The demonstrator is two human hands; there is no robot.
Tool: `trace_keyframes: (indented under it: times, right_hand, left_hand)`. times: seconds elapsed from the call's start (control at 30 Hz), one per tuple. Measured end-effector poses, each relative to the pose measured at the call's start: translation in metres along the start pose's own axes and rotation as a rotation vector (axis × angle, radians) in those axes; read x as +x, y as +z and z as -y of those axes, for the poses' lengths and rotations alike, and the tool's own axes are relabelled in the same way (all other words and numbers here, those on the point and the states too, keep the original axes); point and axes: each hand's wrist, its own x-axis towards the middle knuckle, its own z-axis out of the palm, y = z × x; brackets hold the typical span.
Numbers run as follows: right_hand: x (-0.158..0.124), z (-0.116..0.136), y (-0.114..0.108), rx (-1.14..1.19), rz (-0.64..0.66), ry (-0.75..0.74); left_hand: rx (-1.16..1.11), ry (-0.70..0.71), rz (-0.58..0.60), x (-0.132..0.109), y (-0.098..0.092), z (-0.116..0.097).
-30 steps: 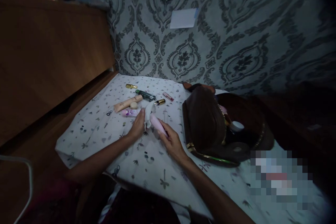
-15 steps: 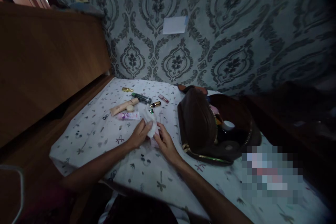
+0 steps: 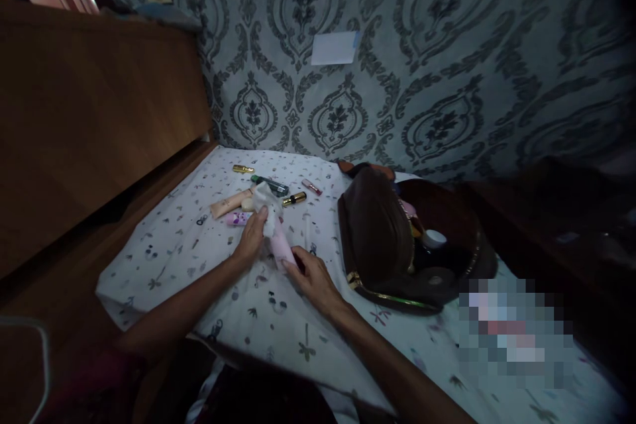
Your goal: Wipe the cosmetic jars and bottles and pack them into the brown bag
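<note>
My left hand point(image 3: 252, 236) pinches a crumpled white wipe point(image 3: 269, 202), which lies against the upper end of a pink tube point(image 3: 282, 246). The tube's lower end is gripped by my right hand point(image 3: 314, 276). Just beyond my left hand, a pink and white tube point(image 3: 237, 219), a beige tube point(image 3: 231, 203) and a small round cream item point(image 3: 247, 203) lie close together, partly covered by the hand and wipe. Behind them are a dark green tube point(image 3: 271, 185), a black and gold tube point(image 3: 295, 199), a gold tube point(image 3: 243, 169) and a small pink tube point(image 3: 311, 186).
An open brown bag point(image 3: 372, 238) stands on the right of the patterned white cloth point(image 3: 199, 305), with a white round item point(image 3: 434, 238) inside. Patterned wallpaper rises behind. A wooden cabinet point(image 3: 99, 112) stands at the left. Blurred pixels hide something at the lower right.
My left hand and the wipe have moved left and up, away from my right hand. More of the pink tube now shows between them. My right hand has shifted slightly down.
</note>
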Motion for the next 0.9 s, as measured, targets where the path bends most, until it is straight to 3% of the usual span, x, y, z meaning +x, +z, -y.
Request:
trace_keyframes:
  times: [0.1,0.2,0.37,0.43,0.53,0.63,0.77,0.9]
  right_hand:
    - [-0.001,0.002,0.002,0.062,0.016,0.025]
    - [0.0,0.002,0.004,0.159,-0.008,0.044]
    - [0.003,-0.005,0.0,0.276,-0.193,0.071]
    - [0.003,-0.007,-0.003,0.303,-0.243,0.101]
    - [0.003,-0.006,-0.004,0.318,-0.242,0.11]
    - [0.001,-0.001,-0.003,0.312,-0.184,0.07]
    - [-0.001,0.004,0.001,0.329,-0.03,0.066]
    - [-0.001,0.002,0.003,0.432,0.156,0.099]
  left_hand:
    - [0.031,0.006,0.011,0.0,0.0,0.001]
    - [0.069,0.003,0.118,-0.009,0.003,0.001]
    - [-0.006,-0.016,0.528,-0.03,0.011,0.009]
    - [-0.027,-0.018,0.606,-0.034,0.014,0.013]
    - [-0.052,-0.024,0.598,-0.033,0.016,0.012]
    - [-0.086,-0.072,0.471,-0.028,0.016,0.005]
    - [-0.175,-0.151,0.259,-0.015,0.011,-0.004]
    - [-0.353,-0.237,0.25,-0.008,0.002,-0.012]
